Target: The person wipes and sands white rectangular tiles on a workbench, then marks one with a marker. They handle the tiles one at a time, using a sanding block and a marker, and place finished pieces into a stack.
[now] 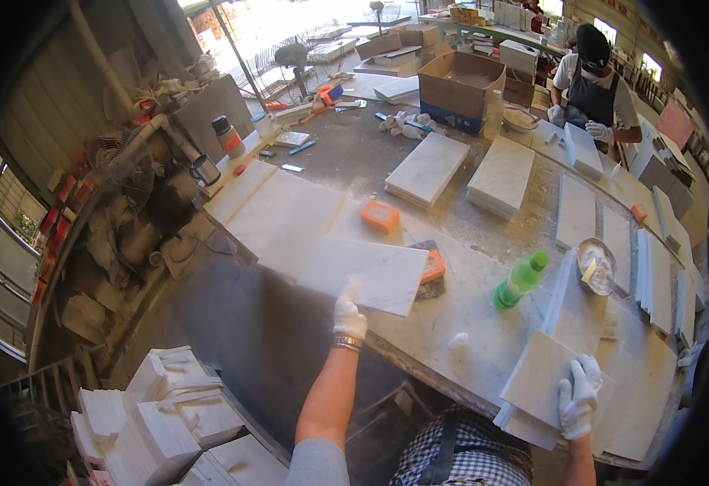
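My left hand (349,317), in a white glove, grips the near edge of a white marble tile (366,274) and holds it out over the left part of the dusty worktable (484,300). My right hand (579,395), also gloved, rests flat on a stack of similar tiles (536,381) at the table's near right edge. An orange sanding block (432,266) lies just beyond the held tile, partly hidden by it. A second orange block (380,215) sits farther back.
A green bottle (521,280) and a metal bowl of paste (596,266) stand between my hands. More tile stacks (427,168) and a cardboard box (459,91) lie farther back. Another person (593,81) works at the far right. White tiles (160,421) are piled on the floor.
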Available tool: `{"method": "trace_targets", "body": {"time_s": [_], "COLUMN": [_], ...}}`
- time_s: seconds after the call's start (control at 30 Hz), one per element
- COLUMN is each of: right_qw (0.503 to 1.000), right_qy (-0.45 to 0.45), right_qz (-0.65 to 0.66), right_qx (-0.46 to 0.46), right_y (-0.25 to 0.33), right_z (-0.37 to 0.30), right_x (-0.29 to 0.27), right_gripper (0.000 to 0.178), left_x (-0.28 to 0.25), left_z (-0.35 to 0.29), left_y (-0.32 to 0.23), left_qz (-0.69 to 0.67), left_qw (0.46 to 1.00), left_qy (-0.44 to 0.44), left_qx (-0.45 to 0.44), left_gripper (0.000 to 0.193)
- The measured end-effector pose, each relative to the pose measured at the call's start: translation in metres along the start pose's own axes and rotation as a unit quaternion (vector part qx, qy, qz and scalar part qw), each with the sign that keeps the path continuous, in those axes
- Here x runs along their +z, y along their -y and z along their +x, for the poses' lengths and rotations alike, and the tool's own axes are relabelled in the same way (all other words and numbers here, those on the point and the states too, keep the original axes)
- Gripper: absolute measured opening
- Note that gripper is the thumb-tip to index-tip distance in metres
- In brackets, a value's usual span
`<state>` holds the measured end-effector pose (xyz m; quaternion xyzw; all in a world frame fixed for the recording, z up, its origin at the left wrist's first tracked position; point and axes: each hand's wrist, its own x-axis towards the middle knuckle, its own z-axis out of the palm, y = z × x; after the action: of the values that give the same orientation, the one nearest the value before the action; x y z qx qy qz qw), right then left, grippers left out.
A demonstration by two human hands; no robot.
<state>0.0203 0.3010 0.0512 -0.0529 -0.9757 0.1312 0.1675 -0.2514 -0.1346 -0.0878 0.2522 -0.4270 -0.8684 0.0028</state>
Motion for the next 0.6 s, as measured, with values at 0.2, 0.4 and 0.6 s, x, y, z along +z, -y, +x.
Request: {"method": "trace_targets", "body": {"time_s": [0.2, 0.4, 0.6], "right_qw": [1.0, 1.0, 1.0], "right_qy": [0.0, 0.01, 0.005], "right_qz": [0.001, -0.001, -0.002], "right_qx": [0.007, 0.021, 0.012], "right_y": [0.001, 0.006, 0.008], "right_z": [0.0, 0.002, 0.003], "right_x": [0.0, -0.003, -0.005], "right_gripper": [0.042, 0.041, 0.041], "left_x": [0.012, -0.002, -0.037], "left_z": [0.007, 0.057, 0.125], "left_y": [-0.019, -0.043, -0.069], "left_qz": [0.002, -0.009, 0.036], "left_qw": [0.999, 0.997, 0.994], "left_qy": [-0.028, -0.047, -0.099], "left_qx": [0.045, 0.057, 0.043], "left_gripper": [0.053, 0.05, 0.071]}}
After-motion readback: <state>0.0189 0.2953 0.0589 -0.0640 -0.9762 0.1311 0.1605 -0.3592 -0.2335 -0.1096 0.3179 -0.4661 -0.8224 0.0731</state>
